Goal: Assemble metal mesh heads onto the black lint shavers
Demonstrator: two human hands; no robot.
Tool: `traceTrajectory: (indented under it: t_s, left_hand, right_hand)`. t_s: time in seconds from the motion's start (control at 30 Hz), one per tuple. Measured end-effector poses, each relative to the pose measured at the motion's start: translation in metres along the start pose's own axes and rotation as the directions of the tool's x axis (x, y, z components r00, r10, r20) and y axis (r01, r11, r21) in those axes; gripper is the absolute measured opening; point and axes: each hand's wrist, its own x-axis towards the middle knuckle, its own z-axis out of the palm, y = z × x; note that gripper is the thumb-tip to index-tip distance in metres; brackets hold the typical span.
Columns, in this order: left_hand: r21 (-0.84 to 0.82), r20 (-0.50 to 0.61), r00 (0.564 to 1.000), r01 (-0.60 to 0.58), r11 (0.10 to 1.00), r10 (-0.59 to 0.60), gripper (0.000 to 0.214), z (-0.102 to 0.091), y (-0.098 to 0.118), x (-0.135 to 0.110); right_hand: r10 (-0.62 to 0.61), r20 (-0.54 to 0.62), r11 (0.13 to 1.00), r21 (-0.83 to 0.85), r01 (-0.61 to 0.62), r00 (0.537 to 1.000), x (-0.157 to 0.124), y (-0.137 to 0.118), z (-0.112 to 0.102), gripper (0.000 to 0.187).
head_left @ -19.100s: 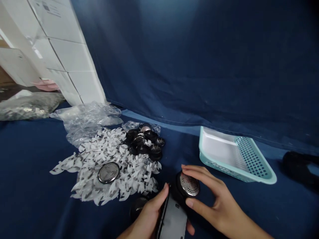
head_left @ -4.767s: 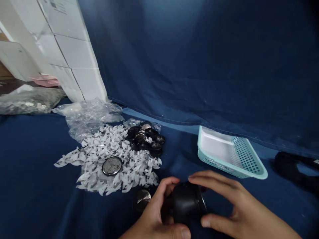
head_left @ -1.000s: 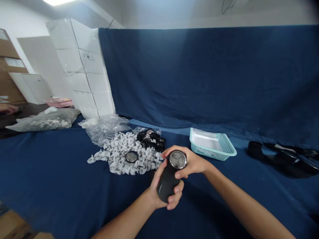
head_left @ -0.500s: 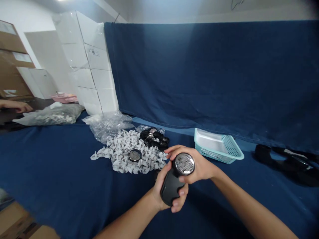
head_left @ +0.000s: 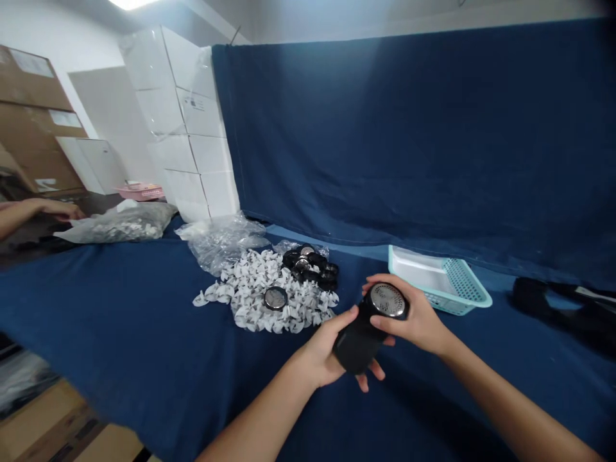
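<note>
Both hands are on a black fabric shaver (head_left: 357, 345) whose round, perforated metal head (head_left: 387, 300) faces up and towards me. My left hand (head_left: 321, 359) holds the body from the left, thumb on its side and fingers curling underneath. My right hand (head_left: 426, 321) is closed around the rim of the head, thumb in front and fingers behind. To the left lies a heap of small white plastic pieces (head_left: 255, 276), with one black-rimmed metal mesh cap (head_left: 276, 298) on top. Behind it is a pile of similar black caps (head_left: 315, 264).
A turquoise basket (head_left: 450, 305) stands behind my right hand, with black items (head_left: 534, 298) further right. Crumpled clear plastic (head_left: 224, 240) and a filled bag (head_left: 128, 221) lie left, near another person's hand (head_left: 62, 208). White boxes (head_left: 187, 135) are stacked behind.
Both hands and the fabric shaver have moved to the right in view, and the shaver is tilted more to the right. The whole scene has also shifted a little rightward.
</note>
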Motion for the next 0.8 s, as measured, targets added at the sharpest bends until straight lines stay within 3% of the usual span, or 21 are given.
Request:
traceTrajectory:
  t_s: [0.07,0.13,0.2,0.27,0.43,0.57,0.67,0.8]
  left_hand:
    - [-0.004,-0.055,0.999,0.002,1.0,-0.002,0.057,-0.003,-0.005,0.005]
    - [-0.016,-0.185,0.982,-0.037,0.999,0.034,0.053,-0.005,-0.01,0.01]
    - [-0.025,-0.298,0.952,-0.087,0.996,0.076,0.05,-0.005,-0.015,0.014]
    - [-0.03,-0.344,0.934,-0.112,0.993,0.095,0.049,-0.006,-0.017,0.017]
    - [-0.011,-0.377,0.92,-0.12,0.993,0.107,0.06,-0.009,-0.016,0.019]
    - [0.041,-0.351,0.928,-0.118,0.992,0.125,0.068,-0.008,-0.011,0.018]
    - [0.083,-0.313,0.941,-0.112,0.99,0.132,0.07,-0.007,-0.01,0.016]
    - [0.122,-0.284,0.947,-0.116,0.986,0.147,0.067,-0.005,-0.011,0.016]
  right_hand:
    - [0.091,-0.087,0.992,0.091,-0.083,0.992,-0.001,0.014,0.003,0.061]
    - [0.152,-0.142,0.981,0.141,-0.132,0.978,-0.003,0.03,0.01,0.061]
    - [0.206,-0.169,0.967,0.185,-0.175,0.964,-0.004,0.045,0.018,0.058]
    - [0.258,-0.178,0.949,0.232,-0.214,0.95,-0.006,0.058,0.026,0.055]
    - [0.382,-0.162,0.861,0.419,-0.287,0.91,-0.007,0.08,0.036,0.054]
    - [0.465,-0.123,0.756,0.572,-0.32,0.877,-0.003,0.09,0.034,0.041]
    - [0.503,-0.086,0.693,0.634,-0.342,0.86,0.0,0.094,0.031,0.03]
    - [0.52,-0.004,0.63,0.677,-0.38,0.854,0.003,0.098,0.026,0.03]
